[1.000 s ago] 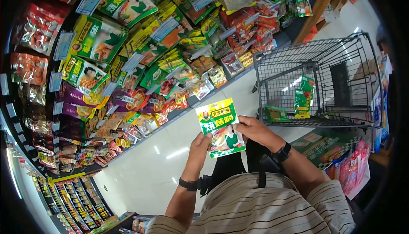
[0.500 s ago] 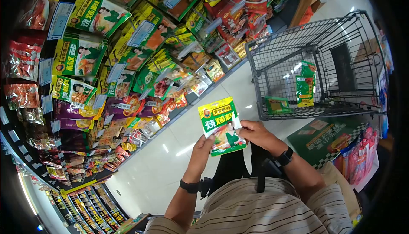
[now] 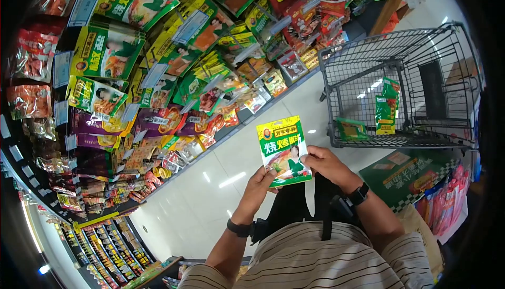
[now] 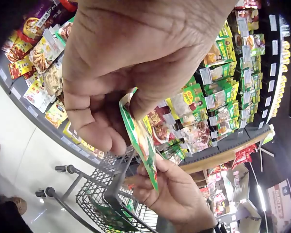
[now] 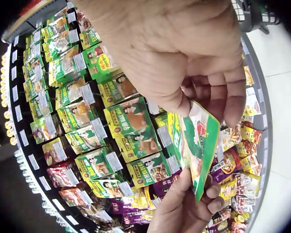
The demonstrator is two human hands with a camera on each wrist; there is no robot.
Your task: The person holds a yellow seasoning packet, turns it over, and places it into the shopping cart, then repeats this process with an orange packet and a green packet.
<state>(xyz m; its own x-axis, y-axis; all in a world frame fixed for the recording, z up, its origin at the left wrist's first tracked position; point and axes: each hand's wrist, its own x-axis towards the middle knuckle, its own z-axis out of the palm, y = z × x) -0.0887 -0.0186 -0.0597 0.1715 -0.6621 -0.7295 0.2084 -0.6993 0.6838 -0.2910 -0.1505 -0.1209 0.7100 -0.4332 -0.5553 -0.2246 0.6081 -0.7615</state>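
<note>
A green and yellow seasoning packet (image 3: 283,152) with a picture on its front is held up before the body in the head view. The left hand (image 3: 258,188) pinches its lower left edge, thumb on the front and fingers behind. At the right edge, the right hand (image 3: 329,167) pinches the same packet. Seen from the left wrist, the packet (image 4: 141,141) is nearly edge-on between the left hand (image 4: 136,63) and the right hand (image 4: 172,194). From the right wrist, the packet (image 5: 198,145) runs between both hands, its face turned partly to the side.
A shelf rack of hanging packets (image 3: 113,52) with price tags (image 3: 192,27) fills the left and top. To the right stands a wire shopping cart (image 3: 400,86) holding several green packets (image 3: 386,107). Beside it are a green box (image 3: 405,176) and pink bags (image 3: 442,197).
Both hands keep hold of the seasoning packet, which now sits slightly farther right and higher in the head view. The head view has shifted a little; the cart and shelves moved with it.
</note>
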